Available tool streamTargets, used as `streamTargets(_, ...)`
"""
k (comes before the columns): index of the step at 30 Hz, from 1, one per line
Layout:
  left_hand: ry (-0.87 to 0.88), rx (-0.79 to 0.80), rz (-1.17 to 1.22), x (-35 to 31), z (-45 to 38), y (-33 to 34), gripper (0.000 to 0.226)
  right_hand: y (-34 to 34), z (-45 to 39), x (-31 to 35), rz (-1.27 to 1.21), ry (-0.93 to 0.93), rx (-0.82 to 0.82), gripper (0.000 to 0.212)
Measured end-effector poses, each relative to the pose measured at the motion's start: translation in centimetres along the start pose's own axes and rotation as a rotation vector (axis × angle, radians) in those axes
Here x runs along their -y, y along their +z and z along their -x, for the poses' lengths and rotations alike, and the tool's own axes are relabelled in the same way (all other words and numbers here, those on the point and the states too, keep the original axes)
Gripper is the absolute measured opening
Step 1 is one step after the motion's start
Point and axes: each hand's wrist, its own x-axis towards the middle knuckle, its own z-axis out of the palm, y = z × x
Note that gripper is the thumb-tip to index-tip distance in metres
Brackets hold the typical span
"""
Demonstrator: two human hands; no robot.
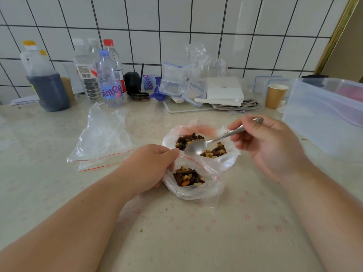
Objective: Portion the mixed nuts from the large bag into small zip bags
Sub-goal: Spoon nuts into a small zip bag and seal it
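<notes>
The large clear bag lies open at the table's middle, with mixed nuts showing inside. Just in front of it stands a small zip bag with a red seal line, holding a heap of nuts. My left hand grips that small bag's left rim and keeps its mouth open. My right hand pinches the handle of a metal spoon. The spoon's bowl is empty and hovers over the large bag's near edge. A pile of empty zip bags lies flat to the left.
Along the tiled wall stand several bottles, a dark-liquid jug, stacked clear containers, a white box and a paper cup. A big translucent tub occupies the right side. The near table carries only crumbs.
</notes>
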Motion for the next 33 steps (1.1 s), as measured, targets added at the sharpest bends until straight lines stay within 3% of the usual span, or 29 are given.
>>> streamTargets(2,0.001,0.006,0.003,-0.1,0.0,0.0,0.056,-0.4,-0.4,-0.4,0.083,0.042,-0.197,0.025)
streamTargets(5,0.008,0.012,-0.002,-0.2,0.0,0.0,0.057,-0.9,-0.8,-1.3,0.403,0.106,-0.400,0.026)
streamTargets(8,0.016,0.013,0.005,-0.3,0.1,0.0,0.057,-0.7,-0.8,-1.6,0.624,0.137,-0.402,0.023)
streamTargets(12,0.022,0.015,0.009,-0.2,0.1,0.0,0.056,-0.4,-0.8,-2.1,0.777,0.154,-0.276,0.021)
streamTargets(17,0.026,0.020,0.004,-0.2,0.0,0.0,0.056,-0.5,-0.9,-2.6,0.649,0.168,-0.258,0.026)
streamTargets(22,0.021,0.024,-0.004,-0.2,-0.1,0.0,0.056,-0.7,-1.4,-2.6,0.312,0.238,-0.337,0.034)
streamTargets(30,0.019,0.017,-0.019,-0.1,-0.1,0.0,0.052,0.1,-1.2,-3.1,0.241,0.302,-0.263,0.025)
streamTargets(33,0.020,0.013,-0.019,0.0,-0.2,0.0,0.050,0.1,-1.4,-2.8,0.122,0.367,-0.325,0.026)
